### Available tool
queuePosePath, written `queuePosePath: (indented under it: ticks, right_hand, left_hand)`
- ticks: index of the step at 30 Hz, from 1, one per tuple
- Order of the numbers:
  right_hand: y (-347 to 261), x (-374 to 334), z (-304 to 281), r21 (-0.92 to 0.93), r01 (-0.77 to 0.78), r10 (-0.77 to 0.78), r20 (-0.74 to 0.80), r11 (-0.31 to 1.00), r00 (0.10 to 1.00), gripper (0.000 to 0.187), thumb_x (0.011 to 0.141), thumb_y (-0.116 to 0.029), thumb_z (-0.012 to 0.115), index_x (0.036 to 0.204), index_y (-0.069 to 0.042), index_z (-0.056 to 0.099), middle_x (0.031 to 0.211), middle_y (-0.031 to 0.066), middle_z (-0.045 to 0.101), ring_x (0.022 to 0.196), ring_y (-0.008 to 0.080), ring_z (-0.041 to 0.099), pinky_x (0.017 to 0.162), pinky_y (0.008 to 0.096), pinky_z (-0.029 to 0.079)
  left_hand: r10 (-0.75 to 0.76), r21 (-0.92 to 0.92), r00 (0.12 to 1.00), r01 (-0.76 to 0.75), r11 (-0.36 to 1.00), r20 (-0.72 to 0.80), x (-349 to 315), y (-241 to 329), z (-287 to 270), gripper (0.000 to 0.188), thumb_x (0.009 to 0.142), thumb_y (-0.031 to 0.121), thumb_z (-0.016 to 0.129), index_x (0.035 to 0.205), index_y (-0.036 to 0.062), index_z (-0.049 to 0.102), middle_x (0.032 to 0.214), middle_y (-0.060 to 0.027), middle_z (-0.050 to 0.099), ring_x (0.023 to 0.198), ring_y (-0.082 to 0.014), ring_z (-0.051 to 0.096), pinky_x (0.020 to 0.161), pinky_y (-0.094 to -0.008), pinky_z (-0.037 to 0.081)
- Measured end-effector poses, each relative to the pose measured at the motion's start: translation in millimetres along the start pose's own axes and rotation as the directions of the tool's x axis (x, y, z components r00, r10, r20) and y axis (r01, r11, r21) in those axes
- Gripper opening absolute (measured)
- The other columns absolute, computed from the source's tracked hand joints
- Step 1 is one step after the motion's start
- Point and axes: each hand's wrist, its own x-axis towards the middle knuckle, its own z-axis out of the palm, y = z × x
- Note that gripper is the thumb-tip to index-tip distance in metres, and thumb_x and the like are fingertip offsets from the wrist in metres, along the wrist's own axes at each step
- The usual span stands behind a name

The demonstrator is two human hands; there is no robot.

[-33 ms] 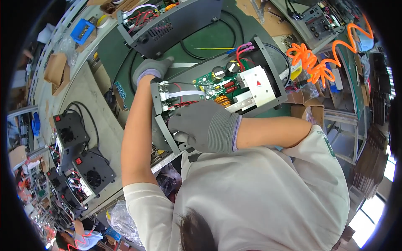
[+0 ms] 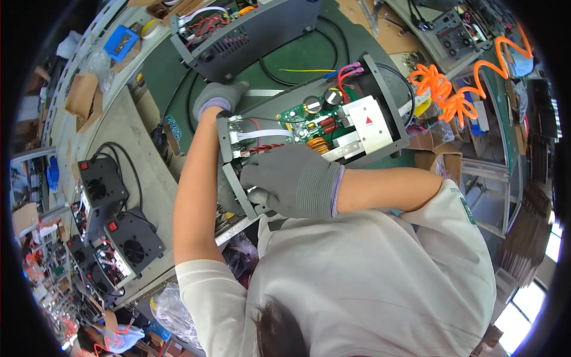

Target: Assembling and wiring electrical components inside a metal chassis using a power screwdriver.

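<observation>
- An opened dark gray metal case (image 2: 385, 101) lies in front of me, on the green mat (image 2: 163, 62) covering part of the desk (image 2: 119, 122).
- Inside it sit a green circuit board (image 2: 290, 114), a white ribbon cable (image 2: 264, 134) and a white metal plate (image 2: 364, 126) bearing a red triangle.
- My gray-gloved left hand (image 2: 219, 95) is just beyond the case's left end, fingers bent; I cannot tell whether they grip anything.
- My gray-gloved right hand (image 2: 288, 178) bends over the case's near left corner, fingers curled downward; what they hold, if anything, is hidden.
- Beyond the case stands a similar dark gray unit (image 2: 256, 38), red wires showing at its left end.
- Black fan units (image 2: 135, 243) rest on the desk to my left.
- An orange coiled hose (image 2: 433, 84) hangs to the right.
</observation>
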Motion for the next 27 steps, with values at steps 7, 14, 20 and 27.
queuePosePath:
  ticks: [7,14,20,27]
  right_hand:
    - [7.6,-16.6,5.5,0.018,0.330,-0.286,-0.456,0.944,0.843,0.025,0.087,-0.022,0.069,0.108,-0.012,0.064,0.103,0.0091,0.065,0.092,0.0316,0.065,0.078,0.0443,0.053]
    - [22.9,-32.8,-60.2,0.125,0.380,-0.226,-0.622,0.916,0.750,0.016,0.084,-0.014,0.072,0.098,-0.008,0.066,0.088,0.0090,0.067,0.082,0.0318,0.065,0.071,0.0414,0.051]
    - [31.0,-5.4,-98.8,0.053,0.363,-0.245,-0.646,0.930,0.723,0.014,0.085,-0.016,0.072,0.096,-0.008,0.068,0.089,0.0086,0.069,0.082,0.0304,0.066,0.072,0.0409,0.052]
    - [3.7,43.2,-97.5,-0.334,0.251,-0.401,-0.532,0.909,0.746,0.032,0.087,-0.035,0.070,0.112,-0.014,0.069,0.088,0.0071,0.065,0.084,0.0276,0.068,0.073,0.0408,0.054]
  left_hand:
    - [0.060,-0.021,0.998,-0.059,0.998,0.023,37.5,-56.6,20.0,0.054,0.080,0.042,0.062,0.121,0.0073,0.071,0.126,-0.0208,0.068,0.116,-0.0374,0.065,0.095,-0.0435,0.050]
    - [-0.012,-0.201,0.859,-0.106,0.974,-0.512,-29.6,-109.0,-28.2,0.038,0.087,0.031,0.058,0.102,-0.0022,0.069,0.100,-0.0250,0.070,0.098,-0.0336,0.070,0.085,-0.0416,0.052]
    - [0.088,-0.746,0.844,-0.414,-0.522,-0.529,-140.7,-79.6,-76.1,0.024,0.101,0.027,0.050,0.102,0.0075,0.064,0.110,-0.0139,0.066,0.089,-0.0241,0.063,0.078,-0.0445,0.047]
    - [0.359,-0.723,0.853,-0.031,-0.690,-0.379,-186.2,-7.4,-67.9,0.031,0.102,0.029,0.048,0.109,0.0021,0.062,0.130,-0.0202,0.059,0.124,-0.0294,0.053,0.103,-0.0459,0.044]
